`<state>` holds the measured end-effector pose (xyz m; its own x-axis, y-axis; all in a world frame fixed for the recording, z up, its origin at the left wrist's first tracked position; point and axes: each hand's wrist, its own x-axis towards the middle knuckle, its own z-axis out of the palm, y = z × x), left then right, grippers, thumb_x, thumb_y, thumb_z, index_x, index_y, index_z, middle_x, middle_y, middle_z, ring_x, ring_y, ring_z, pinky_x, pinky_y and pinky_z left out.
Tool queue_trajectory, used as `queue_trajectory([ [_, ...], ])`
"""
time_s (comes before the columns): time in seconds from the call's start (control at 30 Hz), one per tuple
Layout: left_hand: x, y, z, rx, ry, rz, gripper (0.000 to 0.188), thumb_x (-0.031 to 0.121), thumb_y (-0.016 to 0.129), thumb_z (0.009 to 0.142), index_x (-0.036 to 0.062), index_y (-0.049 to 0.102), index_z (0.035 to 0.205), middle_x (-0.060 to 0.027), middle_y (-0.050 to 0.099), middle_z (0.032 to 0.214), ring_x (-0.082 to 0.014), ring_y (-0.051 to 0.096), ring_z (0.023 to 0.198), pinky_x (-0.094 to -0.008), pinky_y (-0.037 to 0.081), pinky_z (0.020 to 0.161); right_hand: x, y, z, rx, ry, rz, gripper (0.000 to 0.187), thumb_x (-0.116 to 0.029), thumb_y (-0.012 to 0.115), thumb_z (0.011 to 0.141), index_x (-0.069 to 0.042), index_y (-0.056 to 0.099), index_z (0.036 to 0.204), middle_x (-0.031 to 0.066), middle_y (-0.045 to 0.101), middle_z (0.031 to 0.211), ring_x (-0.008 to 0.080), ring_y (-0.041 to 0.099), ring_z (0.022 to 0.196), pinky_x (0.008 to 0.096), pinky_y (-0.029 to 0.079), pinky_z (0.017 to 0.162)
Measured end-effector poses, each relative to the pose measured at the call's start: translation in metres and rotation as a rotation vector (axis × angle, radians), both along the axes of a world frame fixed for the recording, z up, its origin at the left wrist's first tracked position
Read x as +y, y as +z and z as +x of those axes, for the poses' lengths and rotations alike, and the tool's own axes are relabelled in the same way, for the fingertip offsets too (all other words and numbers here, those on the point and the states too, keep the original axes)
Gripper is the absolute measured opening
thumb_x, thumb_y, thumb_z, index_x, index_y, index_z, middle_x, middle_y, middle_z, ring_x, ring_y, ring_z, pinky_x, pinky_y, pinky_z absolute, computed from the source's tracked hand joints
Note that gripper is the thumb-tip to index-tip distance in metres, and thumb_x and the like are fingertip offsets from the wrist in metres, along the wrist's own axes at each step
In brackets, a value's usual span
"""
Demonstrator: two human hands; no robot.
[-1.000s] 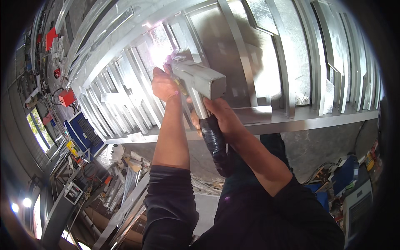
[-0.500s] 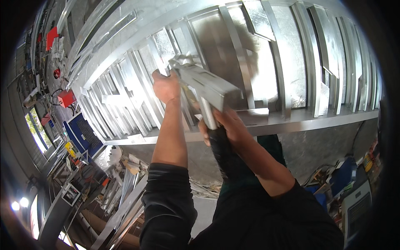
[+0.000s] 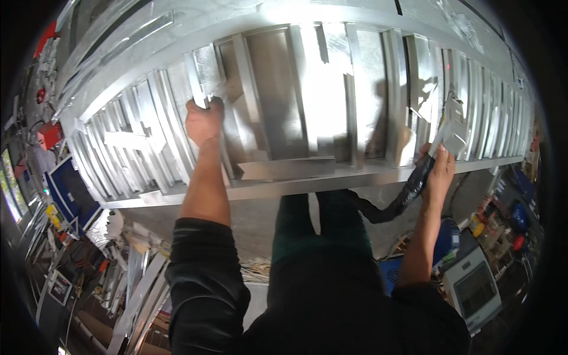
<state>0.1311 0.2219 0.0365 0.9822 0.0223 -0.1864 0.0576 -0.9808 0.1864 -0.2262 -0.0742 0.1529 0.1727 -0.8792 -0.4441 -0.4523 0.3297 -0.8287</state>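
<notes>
A long silver metal frame (image 3: 367, 177) with several crosswise slats lies across the view. My left hand (image 3: 204, 121) is closed around one upright metal slat (image 3: 194, 77) on its left half. Over the right part of the frame, my right hand (image 3: 439, 171) grips a grey handheld welding gun (image 3: 454, 127), its nozzle pointing away from me. A black-sheathed cable (image 3: 408, 198) runs from the gun back toward my legs. Between my hands, a loose bent metal strip (image 3: 287, 168) rests along the frame's near rail.
Metal offcuts and long profiles (image 3: 139, 290) are heaped at lower left. A blue panel (image 3: 72, 192) stands beyond the frame's left end. At lower right there is a white boxy machine (image 3: 471, 284), with clutter and blue items around it.
My right hand has carried the welding gun rightward, away from my left hand. My left hand still grips a slat. The view has shifted, uncovering the loose strip.
</notes>
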Motion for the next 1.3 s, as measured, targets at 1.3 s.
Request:
queue_trajectory([
  [1.3, 0.008, -0.001, 0.001, 0.184, -0.023, -0.160, 0.048, 0.041, 0.065, 0.087, 0.0020, 0.059, 0.114, -0.0192, 0.066, 0.112, -0.0399, 0.065, 0.101, -0.0504, 0.052, 0.084, 0.192, -0.057, 0.120, 0.253, 1.567, -0.759, 0.049, -0.007, 0.063, 0.078, 0.002, 0.053, 0.125, 0.0178, 0.057, 0.120, 0.0347, 0.054, 0.116, 0.0437, 0.044, 0.094],
])
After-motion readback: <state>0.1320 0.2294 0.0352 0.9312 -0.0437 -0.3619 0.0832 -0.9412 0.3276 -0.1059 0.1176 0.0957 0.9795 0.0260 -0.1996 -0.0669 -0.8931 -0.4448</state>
